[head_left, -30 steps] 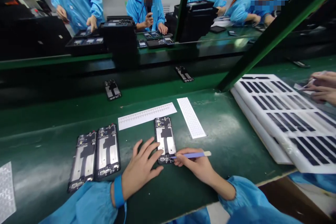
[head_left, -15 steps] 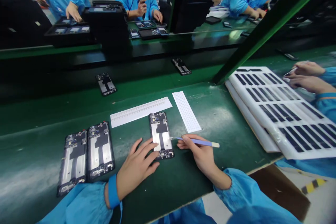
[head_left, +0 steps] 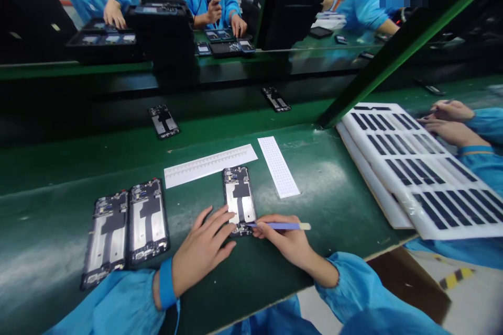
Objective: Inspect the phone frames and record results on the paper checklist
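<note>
An opened phone (head_left: 244, 196) lies on the green bench in front of me, its silver frame and black flex strip showing. My left hand (head_left: 206, 243) rests with fingers spread, the fingertips on the phone's lower left side. Pinched in my right hand (head_left: 285, 238) is a pair of purple tweezers (head_left: 288, 225) with a pale end; its tip touches the phone's lower board area. Behind the phone lie two sheets of small labels, one wide sheet (head_left: 210, 165) and one narrow sheet (head_left: 278, 167). Two more opened phones, a nearer one (head_left: 148, 222) and an outer one (head_left: 105, 241), lie to the left.
Stacked white foam trays (head_left: 428, 167) with black strips stand at the right, beside a co-worker's hands (head_left: 451, 123). A green post (head_left: 408, 36) slants across. Two opened phones, left (head_left: 164, 121) and right (head_left: 276, 99), lie on the strip behind. Co-workers sit opposite among black tray stacks (head_left: 159, 31).
My right hand has moved the tweezers from the phone's right edge down and left to its lower end. My left hand has stayed put. The two phones behind have shifted slightly right.
</note>
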Tool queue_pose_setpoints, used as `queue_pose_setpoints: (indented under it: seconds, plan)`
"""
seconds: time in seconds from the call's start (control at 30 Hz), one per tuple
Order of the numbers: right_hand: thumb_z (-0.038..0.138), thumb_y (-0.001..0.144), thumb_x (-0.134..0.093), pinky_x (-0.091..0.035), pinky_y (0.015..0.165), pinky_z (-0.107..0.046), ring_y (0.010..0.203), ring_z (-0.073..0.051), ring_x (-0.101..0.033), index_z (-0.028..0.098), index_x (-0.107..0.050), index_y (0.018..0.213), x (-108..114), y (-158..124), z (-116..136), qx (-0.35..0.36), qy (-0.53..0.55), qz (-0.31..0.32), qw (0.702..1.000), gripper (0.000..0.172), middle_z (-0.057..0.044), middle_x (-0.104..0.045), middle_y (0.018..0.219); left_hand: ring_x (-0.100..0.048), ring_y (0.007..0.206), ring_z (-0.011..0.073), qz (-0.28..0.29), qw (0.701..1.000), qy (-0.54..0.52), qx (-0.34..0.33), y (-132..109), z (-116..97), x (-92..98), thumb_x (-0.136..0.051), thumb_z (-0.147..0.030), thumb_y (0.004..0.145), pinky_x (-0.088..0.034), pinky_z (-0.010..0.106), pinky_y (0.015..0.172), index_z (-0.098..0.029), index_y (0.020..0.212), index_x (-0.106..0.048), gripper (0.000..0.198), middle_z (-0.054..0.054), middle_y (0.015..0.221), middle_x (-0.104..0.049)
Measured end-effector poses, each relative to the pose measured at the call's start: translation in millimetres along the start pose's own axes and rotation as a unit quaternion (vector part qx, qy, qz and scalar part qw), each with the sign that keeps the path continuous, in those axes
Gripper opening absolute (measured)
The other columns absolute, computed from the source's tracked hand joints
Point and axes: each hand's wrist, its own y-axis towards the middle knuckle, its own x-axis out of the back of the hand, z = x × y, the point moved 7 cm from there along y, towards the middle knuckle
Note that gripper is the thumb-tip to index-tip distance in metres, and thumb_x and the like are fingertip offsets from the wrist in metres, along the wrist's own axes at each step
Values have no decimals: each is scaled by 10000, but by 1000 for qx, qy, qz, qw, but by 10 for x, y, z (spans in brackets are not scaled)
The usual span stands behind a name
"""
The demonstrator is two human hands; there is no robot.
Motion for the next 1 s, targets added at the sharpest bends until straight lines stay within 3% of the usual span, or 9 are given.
queue_pose_setpoints:
  seconds: [0.37,0.57,1.0]
  plan:
    - [291,939,-653,-593,665,-274,687,-192,-721,208,-775,892,-70,17,179,40,-76,52,995,155,-28,-760,801,-470,1324,261,21,1000,-4,21,-92,-13,-17,-453,-250,1006,-457,465,1097,-179,1233,-552,258,109,1490,-418]
    - [258,919,-680,-586,631,-272,664,-196,-729,209,-785,894,-70,-12,203,77,-114,38,990,119,-25,-769,815,-400,1380,240,36,999,10,0,-107,-43,-33,-444,-207,1008,-407,456,1138,-187,1235,-571,261,78,1422,-494]
    - [268,943,-667,-595,612,-312,663,-221,-736,227,-780,940,-87,-34,255,119,-145,31,982,121,-29,-771,833,-429,1363,241,28,1000,14,-4,-88,-62,-6,-446,-195,998,-414,447,1132,-183,1237,-591,280,85,1396,-522]
